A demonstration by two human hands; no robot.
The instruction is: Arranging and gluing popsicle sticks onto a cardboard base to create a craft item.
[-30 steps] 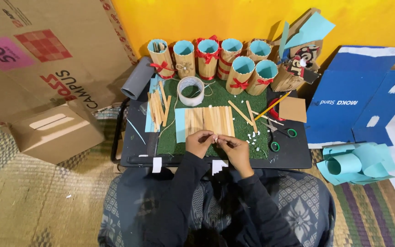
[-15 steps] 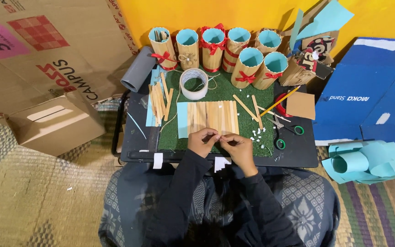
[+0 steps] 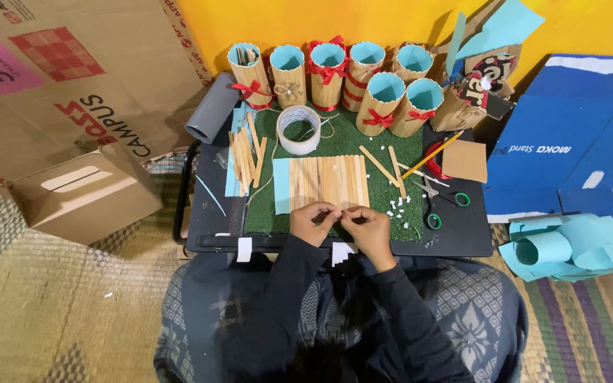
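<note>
— Pinching something tiny and white (image 3: 340,212) between both sets of fingertips, just at the near edge of the stick mat (image 3: 328,181). Too small to name.

— Left hand (image 3: 313,223) and right hand (image 3: 368,228) touching there?

— Meeting at the fingertips, fingers curled narrow around the bit. Resting over the green turf (image 3: 335,142), at the front of the black table (image 3: 462,230).

— Around the mat?

— Backed by light blue paper (image 3: 281,186). Loose sticks (image 3: 244,152) piled to the left, tape roll (image 3: 299,129) just behind, white scraps (image 3: 397,206) scattered to the right beside green-handled scissors (image 3: 438,206).

— Farther back?

— Stick-covered cups (image 3: 335,74) with blue insides and red bows, lined along the far edge. Cardboard box (image 3: 83,191) on the floor to the left, blue carton (image 3: 569,142) and rolled blue paper (image 3: 562,248) to the right.
</note>
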